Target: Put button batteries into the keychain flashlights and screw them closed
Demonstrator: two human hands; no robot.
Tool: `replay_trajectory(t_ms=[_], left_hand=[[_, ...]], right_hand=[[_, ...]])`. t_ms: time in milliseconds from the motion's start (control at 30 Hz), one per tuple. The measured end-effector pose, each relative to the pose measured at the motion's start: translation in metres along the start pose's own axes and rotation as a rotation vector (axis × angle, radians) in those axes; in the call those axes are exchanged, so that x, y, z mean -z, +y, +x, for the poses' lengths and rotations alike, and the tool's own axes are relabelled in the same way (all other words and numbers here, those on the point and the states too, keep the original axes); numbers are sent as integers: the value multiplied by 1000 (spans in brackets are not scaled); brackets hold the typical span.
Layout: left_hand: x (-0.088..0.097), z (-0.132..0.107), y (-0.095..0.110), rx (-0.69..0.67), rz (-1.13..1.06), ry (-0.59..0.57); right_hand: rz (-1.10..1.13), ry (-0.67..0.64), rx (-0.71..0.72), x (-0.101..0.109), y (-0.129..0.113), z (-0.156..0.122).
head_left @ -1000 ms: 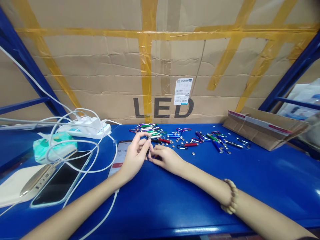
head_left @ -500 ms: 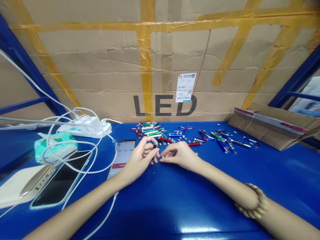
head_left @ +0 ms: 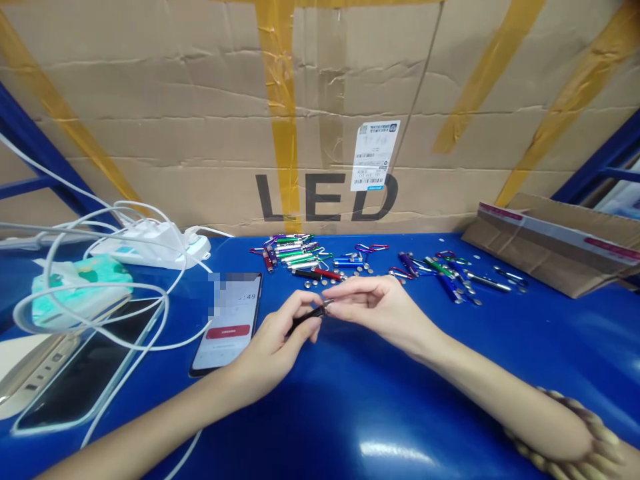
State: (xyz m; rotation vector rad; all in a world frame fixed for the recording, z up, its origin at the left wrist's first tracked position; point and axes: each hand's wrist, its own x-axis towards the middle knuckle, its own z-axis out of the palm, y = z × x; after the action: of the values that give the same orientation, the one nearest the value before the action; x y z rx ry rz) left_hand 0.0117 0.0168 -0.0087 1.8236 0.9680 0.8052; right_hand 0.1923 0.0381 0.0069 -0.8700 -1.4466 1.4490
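Observation:
My left hand [head_left: 283,340] is closed around a small black flashlight tube [head_left: 307,320], held tilted with its end up to the right. At that end, my right hand [head_left: 377,307] pinches a tiny silvery piece [head_left: 328,303] that looks like a button cell; fingers partly hide it. Behind the hands lie loose button cells [head_left: 336,283], a black tube and a red tube [head_left: 326,274]. A pile of coloured flashlight tubes with carabiner clips [head_left: 295,255] lies beyond them. More flashlights [head_left: 450,280] are spread to the right, several with coin-like cells at their ends.
On the left are a phone with a lit screen [head_left: 227,333], a dark-screened phone [head_left: 95,367], a tissue pack [head_left: 83,283], a power strip [head_left: 150,243] and looping white cables. An open cardboard box [head_left: 545,247] stands back right. A large carton [head_left: 200,133] walls the back.
My right hand has moved in to meet the tube's end. The black tube has tilted over to the right in my left hand. The camera view has shifted slightly.

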Motion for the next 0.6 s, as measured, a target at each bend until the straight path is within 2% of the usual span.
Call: replay_trajectory(t_ms=[233, 467, 600], left_hand=[[-1, -1, -2, 4, -68, 35], [-3, -2, 1, -43, -71, 94], [-2, -3, 1, -36, -34, 110]], right_hand=[[-155, -48, 134, 0, 2, -1], [-249, -25, 111, 4, 1, 1], [-426, -26, 224, 5, -1, 1]])
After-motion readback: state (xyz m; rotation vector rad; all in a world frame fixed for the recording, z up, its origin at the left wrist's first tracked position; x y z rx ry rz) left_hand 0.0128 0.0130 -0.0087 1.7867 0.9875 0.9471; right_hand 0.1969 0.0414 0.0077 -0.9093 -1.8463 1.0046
